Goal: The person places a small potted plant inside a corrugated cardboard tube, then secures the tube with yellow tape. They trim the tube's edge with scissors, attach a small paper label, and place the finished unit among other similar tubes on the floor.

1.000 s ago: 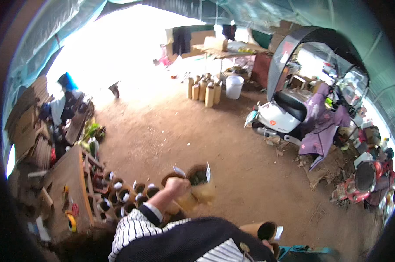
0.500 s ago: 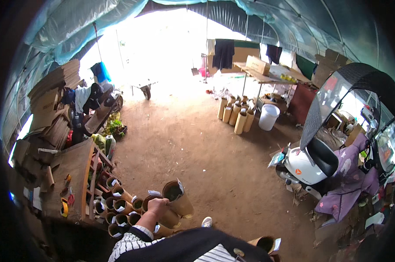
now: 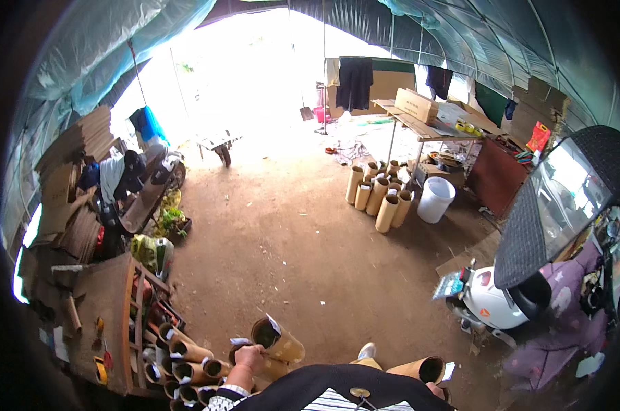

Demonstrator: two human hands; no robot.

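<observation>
My left hand is closed at the rims of a pair of brown cardboard tubes. The upper one is a wide tube with a white tag at its mouth and something dark inside; the other lies partly under my hand. At the lower edge my right hand shows only in part, closed at another tagged brown tube, with a second tube rim just below it. Left of my left hand stand several more tagged tubes, packed close together.
A wooden table with tape and scissors stands at left. Further off are several upright tubes, a white bucket and a table with a cardboard box. A white scooter stands at right, a wheelbarrow near the opening.
My view has shifted forward, and the scooter and table at the sides sit lower. My right hand has come into view at its tube. The left hand keeps its tubes; my white shoe appears further right.
</observation>
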